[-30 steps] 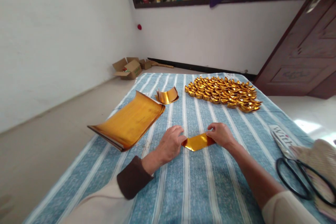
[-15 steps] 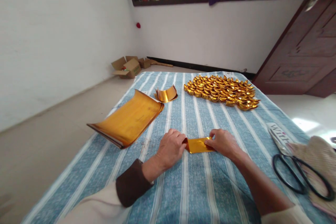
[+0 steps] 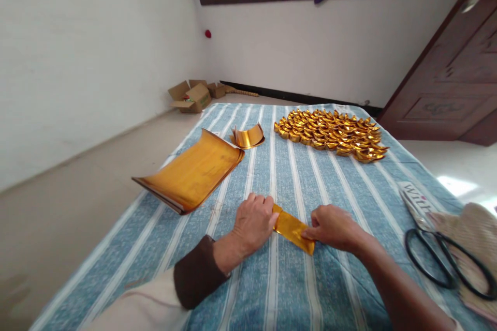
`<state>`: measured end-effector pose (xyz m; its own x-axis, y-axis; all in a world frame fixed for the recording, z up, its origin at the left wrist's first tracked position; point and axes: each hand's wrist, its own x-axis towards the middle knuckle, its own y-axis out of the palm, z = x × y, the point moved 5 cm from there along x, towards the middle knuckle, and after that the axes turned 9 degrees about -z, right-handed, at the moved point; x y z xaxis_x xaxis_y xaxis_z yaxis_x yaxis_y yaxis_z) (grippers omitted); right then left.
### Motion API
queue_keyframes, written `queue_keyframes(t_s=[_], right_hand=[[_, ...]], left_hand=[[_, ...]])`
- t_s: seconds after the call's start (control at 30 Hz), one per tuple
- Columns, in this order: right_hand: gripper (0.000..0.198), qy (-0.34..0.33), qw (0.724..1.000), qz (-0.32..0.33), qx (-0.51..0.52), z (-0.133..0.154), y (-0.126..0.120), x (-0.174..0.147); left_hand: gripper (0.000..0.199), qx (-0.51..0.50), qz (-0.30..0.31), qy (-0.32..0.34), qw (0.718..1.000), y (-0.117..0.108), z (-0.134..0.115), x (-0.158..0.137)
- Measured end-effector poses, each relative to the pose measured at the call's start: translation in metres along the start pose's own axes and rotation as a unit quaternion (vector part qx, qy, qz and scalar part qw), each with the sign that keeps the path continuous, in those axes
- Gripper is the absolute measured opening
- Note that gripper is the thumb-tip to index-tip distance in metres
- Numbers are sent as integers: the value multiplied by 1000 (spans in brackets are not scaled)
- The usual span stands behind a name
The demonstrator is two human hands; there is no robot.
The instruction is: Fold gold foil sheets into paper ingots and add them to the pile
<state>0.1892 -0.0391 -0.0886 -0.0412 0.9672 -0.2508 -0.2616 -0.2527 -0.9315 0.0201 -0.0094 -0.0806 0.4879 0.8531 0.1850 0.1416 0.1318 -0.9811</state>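
Observation:
A folded strip of gold foil paper (image 3: 292,228) slants over the striped cloth between my hands. Its left end is pinched by my left hand (image 3: 254,221), whose fingers are curled and partly hide that end. My right hand (image 3: 334,227) grips the strip near its lower right end, thumb on top of the foil. Left of my hands lies a stack of large gold sheets (image 3: 194,168) with curled edges. Beyond that stack sits a small pile of curved gold pieces (image 3: 248,137). Many folded gold paper ingots (image 3: 330,134) stand in rows at the far right.
Black-handled scissors (image 3: 430,238) lie at the right, partly on a beige knitted glove (image 3: 471,238). The blue striped cloth (image 3: 248,284) covers the table. Open cardboard boxes (image 3: 192,97) rest on the floor behind, and a brown door (image 3: 446,83) stands at the right.
The gold strip has turned from nearly level to slanting, its right end now lower and closer to me. My right hand has moved down with it; my left hand stays almost in place.

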Motion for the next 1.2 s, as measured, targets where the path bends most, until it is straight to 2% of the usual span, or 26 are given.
queue_keyframes(t_s=[0.07, 0.17, 0.33, 0.43, 0.6, 0.73, 0.9, 1.0, 1.1, 1.2], right_hand=[[23, -16, 1000, -19, -13, 3, -6, 0], [19, -28, 996, -83, 8, 6, -17, 8], [26, -74, 988, -110, 80, 12, -14, 37], [30, -108, 983, -121, 86, 15, -8, 52], [26, -245, 951, -172, 70, 26, 3, 63], [25, -293, 938, -167, 82, 28, 10, 66], [11, -288, 932, -170, 142, 25, 6, 68], [10, -269, 925, -175, 204, 20, 0, 70], [11, -214, 933, -184, 224, 7, -5, 74], [11, -150, 942, -213, 210, -10, -10, 79]], left_hand=[[9, -24, -20, 18, 999, 4, -2, -4], [9, -81, -53, 51, 994, 12, -4, -6], [30, -205, -87, 64, 973, 21, -4, 1], [44, -249, -99, 66, 961, 25, -3, 7], [53, -239, -167, 48, 955, 26, 2, 2], [50, -226, -205, 40, 952, 22, 2, -5], [46, -222, -220, 63, 948, 16, 0, -6], [38, -218, -227, 96, 944, 12, -2, -2], [21, -220, -212, 141, 942, 7, -5, 4], [18, -245, -160, 195, 936, 5, -8, 12]])
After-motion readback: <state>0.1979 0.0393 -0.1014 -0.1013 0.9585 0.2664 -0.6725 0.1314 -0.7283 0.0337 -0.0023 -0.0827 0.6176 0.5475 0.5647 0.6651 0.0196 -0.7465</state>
